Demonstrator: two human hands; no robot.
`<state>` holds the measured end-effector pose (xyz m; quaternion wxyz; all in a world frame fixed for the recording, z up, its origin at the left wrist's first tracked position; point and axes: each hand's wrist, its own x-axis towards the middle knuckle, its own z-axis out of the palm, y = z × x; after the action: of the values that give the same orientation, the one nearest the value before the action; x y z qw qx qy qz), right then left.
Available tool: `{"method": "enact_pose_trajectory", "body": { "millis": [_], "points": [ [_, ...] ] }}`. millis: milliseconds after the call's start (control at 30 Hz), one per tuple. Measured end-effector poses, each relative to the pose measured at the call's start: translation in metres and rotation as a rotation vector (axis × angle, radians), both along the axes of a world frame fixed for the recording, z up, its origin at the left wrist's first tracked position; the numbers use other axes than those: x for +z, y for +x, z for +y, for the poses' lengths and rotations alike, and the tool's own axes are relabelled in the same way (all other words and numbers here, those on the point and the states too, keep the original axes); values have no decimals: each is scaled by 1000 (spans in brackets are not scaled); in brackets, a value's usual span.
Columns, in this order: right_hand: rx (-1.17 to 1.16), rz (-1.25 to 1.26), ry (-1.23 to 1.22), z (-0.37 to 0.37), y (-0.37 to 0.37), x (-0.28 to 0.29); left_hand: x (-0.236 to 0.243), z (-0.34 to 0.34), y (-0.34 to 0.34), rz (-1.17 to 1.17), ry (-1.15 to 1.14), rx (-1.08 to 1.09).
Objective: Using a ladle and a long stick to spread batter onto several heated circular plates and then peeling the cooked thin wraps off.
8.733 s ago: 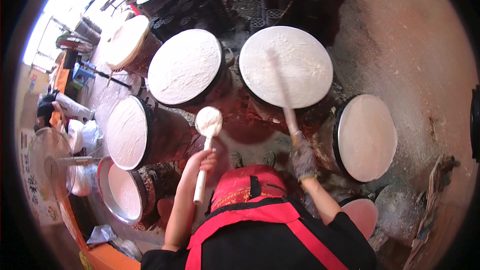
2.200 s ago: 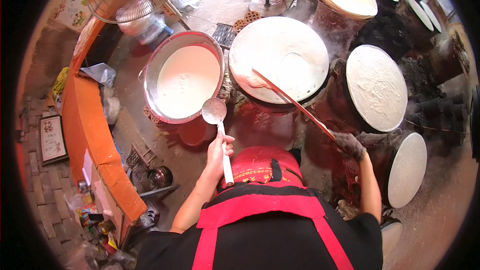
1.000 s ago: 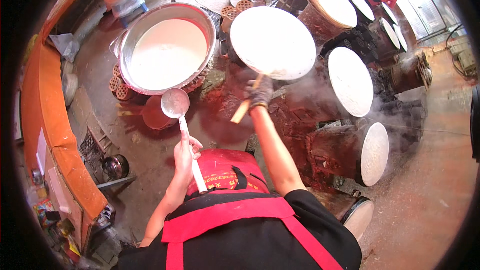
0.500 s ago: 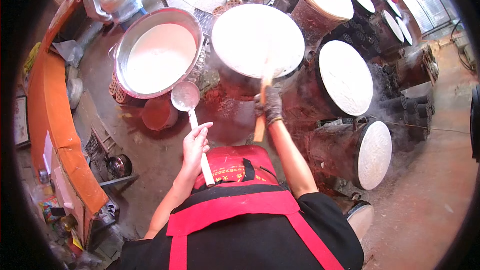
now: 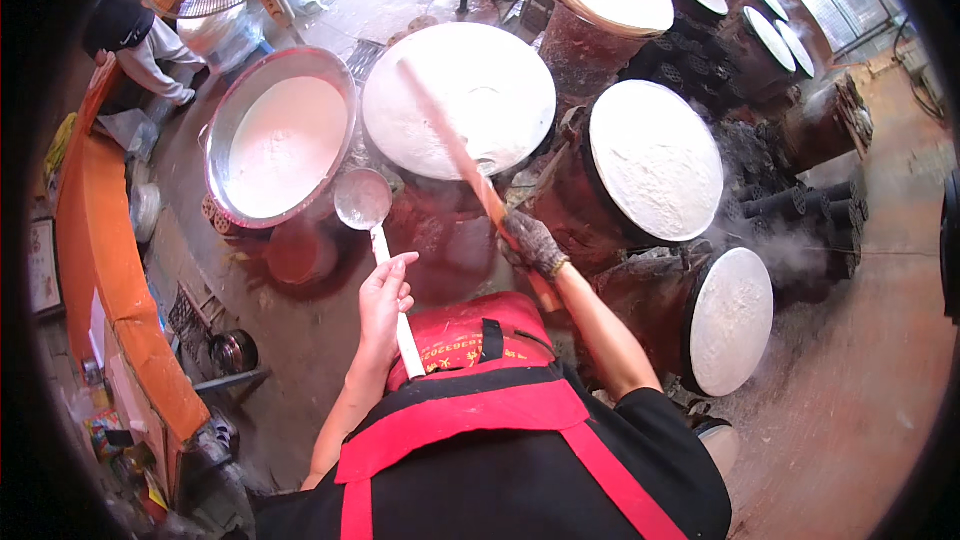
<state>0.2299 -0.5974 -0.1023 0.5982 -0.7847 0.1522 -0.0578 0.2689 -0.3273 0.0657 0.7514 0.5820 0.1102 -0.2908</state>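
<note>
While the left hand [image 5: 383,298] holds the ladle [image 5: 363,198], the right hand [image 5: 528,240] has a stick [image 5: 465,162]. The left grip is curled round the white handle [image 5: 408,345], but one finger pokes out, so it looks loose. The ladle's cup is just beside the tub [image 5: 290,62], maybe so the white mix [image 5: 290,137] is easy to reach. The cup seems to face up, perhaps so drips stay in.

The right grip is wrapped round the stick near its low end, likely so the rest can reach over the round plate [image 5: 440,130]. The stick is blurry, so I cannot tell if it touches. The glove [image 5: 548,254] may be there to keep off heat.

The tub and plate stand side by side, and a second plate [image 5: 655,160] and a third plate [image 5: 732,322] curve round the right, perhaps so one person can get to all.
</note>
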Motion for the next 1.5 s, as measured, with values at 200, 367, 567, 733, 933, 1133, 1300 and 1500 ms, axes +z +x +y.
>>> {"method": "enact_pose_trajectory", "body": {
  "millis": [200,367,567,733,933,1133,1300,1500],
  "points": [
    [-48,339,357,-85,-15,44,6,-2,-9,-6,32,21],
    [-184,-152,-89,-121,59,-22,14,-9,6,22,-40,5],
    [-266,-88,-162,-29,71,40,30,4,16,22,-91,176],
    [-662,-49,22,27,56,42,17,20,31,50,-102,-9],
    [-446,5,-33,47,76,70,13,22,44,193,-122,-24],
    [-553,217,-66,68,57,77,13,24,45,249,-158,-102],
    [-616,-151,261,10,99,59,19,8,45,251,-122,-179],
    [-229,-76,-148,-4,46,42,-1,-17,59,210,-78,-190]
  ]
}}
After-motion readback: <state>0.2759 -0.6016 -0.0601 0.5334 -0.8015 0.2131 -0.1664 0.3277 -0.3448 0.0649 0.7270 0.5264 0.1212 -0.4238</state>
